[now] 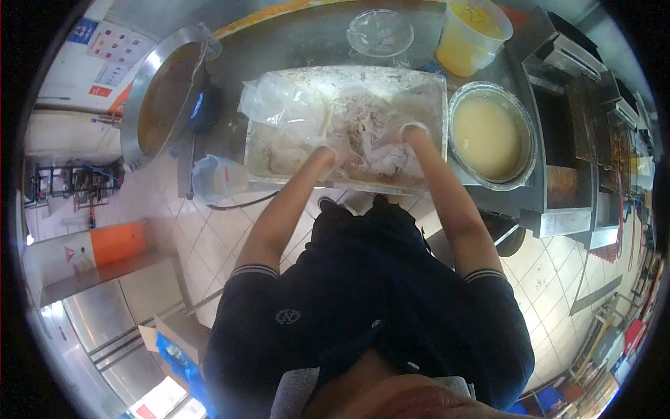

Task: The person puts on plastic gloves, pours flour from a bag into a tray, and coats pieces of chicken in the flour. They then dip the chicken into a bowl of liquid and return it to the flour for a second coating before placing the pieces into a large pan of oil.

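Note:
Both my hands are down in a large white tub (436, 112) dusted with flour. Inside lies a heap of pieces coated in white flour (359, 115), too covered to name. My left hand (340, 153) touches the near left side of the heap. On the right, my right hand (399, 135) is over the coated pieces, its wrist bent inward. Flour and blur hide the fingers of both hands. A clear plastic bag (283, 105) rests over the tub's back left corner.
Right of the tub stands a round pot of pale batter (490, 136). Behind are a yellow-stained bucket (471, 38) and a round clear lid (380, 33). A wide metal pan (167, 98) and a plastic jug (216, 180) are on the left. Fryer-like equipment (565, 140) stands at right.

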Demonstrator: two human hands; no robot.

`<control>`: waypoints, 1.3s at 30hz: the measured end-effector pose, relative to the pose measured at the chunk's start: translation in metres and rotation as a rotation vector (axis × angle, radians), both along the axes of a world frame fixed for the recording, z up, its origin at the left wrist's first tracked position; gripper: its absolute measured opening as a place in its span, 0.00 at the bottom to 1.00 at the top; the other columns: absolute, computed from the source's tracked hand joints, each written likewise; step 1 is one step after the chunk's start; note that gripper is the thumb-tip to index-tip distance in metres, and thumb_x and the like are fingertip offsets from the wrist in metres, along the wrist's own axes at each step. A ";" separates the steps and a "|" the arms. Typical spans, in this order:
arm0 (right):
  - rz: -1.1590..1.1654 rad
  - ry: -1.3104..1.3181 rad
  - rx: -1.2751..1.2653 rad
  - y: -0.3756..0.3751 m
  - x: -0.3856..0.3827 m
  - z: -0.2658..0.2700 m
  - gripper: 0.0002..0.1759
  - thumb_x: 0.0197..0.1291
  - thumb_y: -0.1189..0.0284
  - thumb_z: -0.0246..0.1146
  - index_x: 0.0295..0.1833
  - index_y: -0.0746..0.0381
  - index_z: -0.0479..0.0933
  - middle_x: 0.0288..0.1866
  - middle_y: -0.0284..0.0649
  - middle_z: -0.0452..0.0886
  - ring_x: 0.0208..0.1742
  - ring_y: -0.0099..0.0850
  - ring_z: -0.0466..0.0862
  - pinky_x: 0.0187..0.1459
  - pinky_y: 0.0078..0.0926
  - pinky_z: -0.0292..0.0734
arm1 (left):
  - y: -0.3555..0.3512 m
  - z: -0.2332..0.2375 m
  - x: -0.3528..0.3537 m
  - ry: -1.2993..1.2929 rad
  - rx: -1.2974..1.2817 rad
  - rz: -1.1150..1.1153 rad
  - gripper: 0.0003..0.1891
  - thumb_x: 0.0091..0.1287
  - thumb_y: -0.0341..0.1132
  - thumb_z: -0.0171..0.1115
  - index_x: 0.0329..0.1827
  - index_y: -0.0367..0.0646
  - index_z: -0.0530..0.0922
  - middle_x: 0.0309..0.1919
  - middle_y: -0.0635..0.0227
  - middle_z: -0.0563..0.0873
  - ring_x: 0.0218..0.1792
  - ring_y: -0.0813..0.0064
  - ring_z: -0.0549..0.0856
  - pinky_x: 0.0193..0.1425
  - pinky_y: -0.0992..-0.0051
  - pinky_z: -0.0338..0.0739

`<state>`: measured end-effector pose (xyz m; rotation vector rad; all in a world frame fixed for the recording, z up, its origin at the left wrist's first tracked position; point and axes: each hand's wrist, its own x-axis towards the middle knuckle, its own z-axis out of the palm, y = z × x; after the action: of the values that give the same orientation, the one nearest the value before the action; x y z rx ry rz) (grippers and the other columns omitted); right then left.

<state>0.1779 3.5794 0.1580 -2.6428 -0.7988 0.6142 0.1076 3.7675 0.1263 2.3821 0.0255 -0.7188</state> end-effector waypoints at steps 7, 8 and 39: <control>-0.105 0.105 0.110 0.041 0.015 -0.049 0.35 0.51 0.59 0.63 0.63 0.65 0.68 0.60 0.53 0.74 0.60 0.44 0.75 0.60 0.35 0.70 | 0.025 -0.075 0.035 0.084 -0.282 0.156 0.32 0.55 0.35 0.67 0.65 0.39 0.68 0.61 0.59 0.75 0.62 0.62 0.72 0.62 0.66 0.69; -0.100 0.088 0.117 0.036 0.021 -0.046 0.35 0.51 0.59 0.63 0.63 0.65 0.68 0.60 0.53 0.74 0.60 0.44 0.75 0.60 0.35 0.70 | 0.030 -0.056 0.035 0.132 -0.424 0.305 0.29 0.57 0.35 0.66 0.63 0.39 0.71 0.61 0.61 0.75 0.62 0.64 0.72 0.61 0.66 0.69; 0.156 -0.350 0.168 0.024 0.025 -0.067 0.45 0.43 0.61 0.72 0.68 0.56 0.62 0.59 0.51 0.75 0.61 0.44 0.74 0.64 0.34 0.67 | 0.110 -0.033 -0.052 -0.360 -0.789 0.508 0.20 0.63 0.33 0.58 0.59 0.42 0.72 0.51 0.63 0.81 0.53 0.72 0.79 0.54 0.74 0.73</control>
<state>0.2028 3.6034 0.0910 -2.5810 -1.1096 0.1092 0.0552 3.8771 0.0934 1.6045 0.1568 -0.0198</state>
